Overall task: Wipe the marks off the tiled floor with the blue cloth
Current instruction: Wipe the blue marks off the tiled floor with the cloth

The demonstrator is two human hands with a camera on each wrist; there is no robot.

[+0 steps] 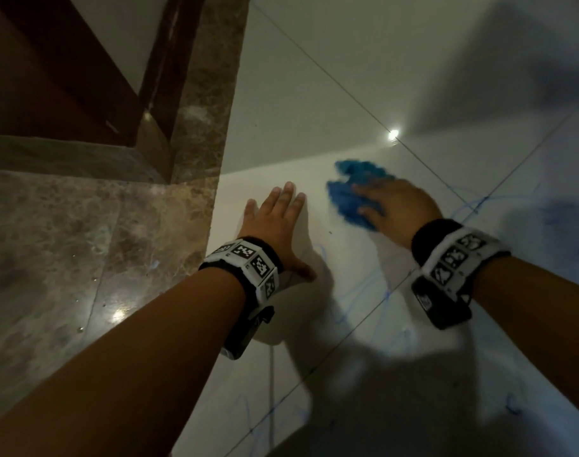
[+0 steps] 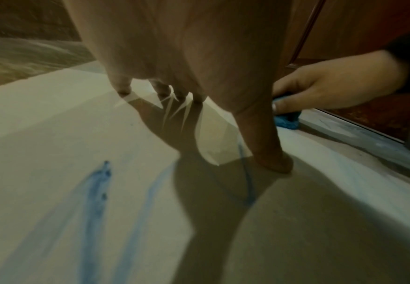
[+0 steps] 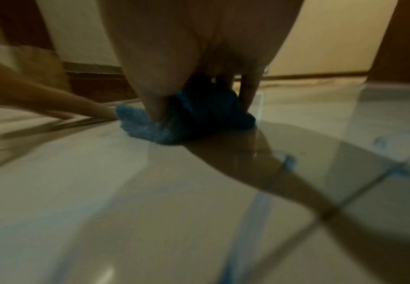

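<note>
We press left hand [image 1: 274, 222] flat, fingers straight, on floor [image 1: 314, 103]. Right hand [image 1: 397, 206] beside it grips cloth [image 1: 347, 196]. Marks [image 2: 97, 192] nearer us.

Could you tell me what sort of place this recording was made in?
Probably an indoor room or hallway in a home: glossy white tiled floor, a brown marble threshold and a dark wooden door frame.

A bright blue cloth [image 1: 354, 189] lies on glossy white floor tiles [image 1: 347, 77] crossed by thin dark grout lines. Thin blue scribbled marks [image 1: 364, 291] run over the white tiles. A mottled brown marble border [image 1: 83, 242] with pale veins edges them. Each wrist wears a black band [image 1: 245, 275] carrying white squares printed with black pixel patterns. The door frame [image 1: 50, 61] is dark reddish-brown wood.
</note>
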